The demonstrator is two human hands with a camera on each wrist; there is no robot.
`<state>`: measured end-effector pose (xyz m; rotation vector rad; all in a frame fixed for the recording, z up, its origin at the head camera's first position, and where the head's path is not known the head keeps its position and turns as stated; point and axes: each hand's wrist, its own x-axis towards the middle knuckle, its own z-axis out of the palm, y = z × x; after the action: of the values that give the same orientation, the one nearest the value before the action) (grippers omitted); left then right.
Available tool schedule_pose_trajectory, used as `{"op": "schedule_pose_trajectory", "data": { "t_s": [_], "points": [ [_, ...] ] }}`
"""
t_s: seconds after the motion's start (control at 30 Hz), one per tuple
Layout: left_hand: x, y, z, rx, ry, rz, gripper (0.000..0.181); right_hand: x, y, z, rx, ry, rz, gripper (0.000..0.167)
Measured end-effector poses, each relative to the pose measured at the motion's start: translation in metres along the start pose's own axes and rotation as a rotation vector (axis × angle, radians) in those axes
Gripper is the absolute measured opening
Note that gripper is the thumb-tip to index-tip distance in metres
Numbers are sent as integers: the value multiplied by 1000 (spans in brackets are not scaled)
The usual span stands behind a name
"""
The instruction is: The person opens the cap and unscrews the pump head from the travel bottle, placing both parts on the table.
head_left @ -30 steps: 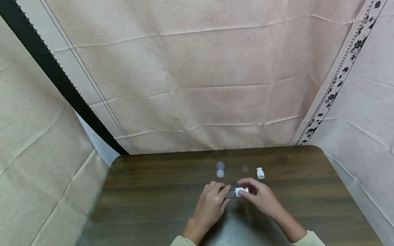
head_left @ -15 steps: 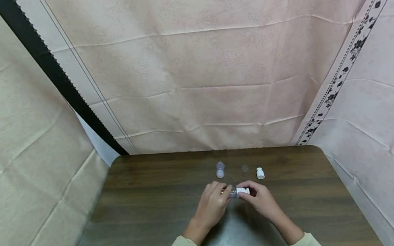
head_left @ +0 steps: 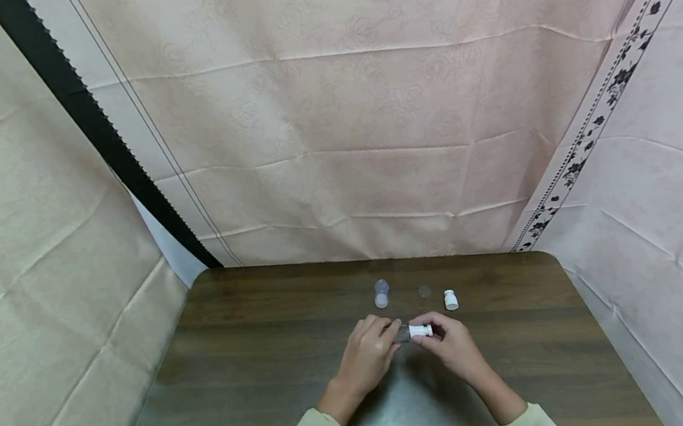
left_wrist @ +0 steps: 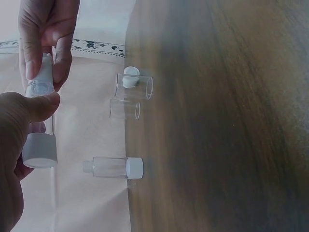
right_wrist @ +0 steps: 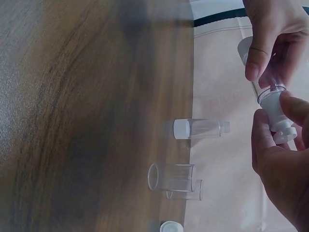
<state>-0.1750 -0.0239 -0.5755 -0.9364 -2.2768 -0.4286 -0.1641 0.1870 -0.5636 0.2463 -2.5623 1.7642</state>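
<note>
My left hand (head_left: 362,354) holds a small clear bottle (left_wrist: 40,151) with a white base, its thumb lying along the clear side. Across from it, my right hand (head_left: 452,346) pinches a white pump top (right_wrist: 274,110) between thumb and fingers. The pump top meets the clear bottle's end; whether it is fully seated I cannot tell. In the head view both hands are close together above the table, the bottle lying nearly level between them. Fingers hide part of the bottle.
Beyond the hands, a second clear bottle (right_wrist: 205,128) with a white base stands on the wooden table (head_left: 239,365). Near it are two clear open cylinders, a wider one (right_wrist: 175,178) and a narrower one (left_wrist: 124,109), and a small white bottle-shaped part (head_left: 450,300). Cloth hangs around the table.
The right hand and forearm have shifted slightly left, and the white pump top appears turned a little. The left hand stays nearly in place, still holding the bottle.
</note>
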Motion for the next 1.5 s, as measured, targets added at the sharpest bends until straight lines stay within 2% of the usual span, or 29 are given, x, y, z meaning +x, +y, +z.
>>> {"op": "schedule_pose_trajectory", "data": {
  "t_s": [0.3,0.5,0.73,0.97,1.13,1.33,1.5],
  "points": [
    [-1,0,1,-51,-7,-31,42,-1,1,0,-8,16,-49,27],
    [-1,1,-1,-88,-40,-68,43,-1,2,0,30,9,-99,27],
    [-1,1,-1,-140,-48,-96,44,-2,6,1,61,-14,-137,24],
    [0,1,-1,-148,-59,-112,43,-3,3,-1,138,-48,-127,24],
    [0,2,-3,-137,-77,-123,43,-3,2,-3,176,-60,-140,30],
    [0,2,-3,-115,-82,-128,43,0,0,-7,148,-18,-118,35],
    [1,3,-4,-98,-78,-129,42,4,-1,-10,110,-18,-47,36]
  ]
}}
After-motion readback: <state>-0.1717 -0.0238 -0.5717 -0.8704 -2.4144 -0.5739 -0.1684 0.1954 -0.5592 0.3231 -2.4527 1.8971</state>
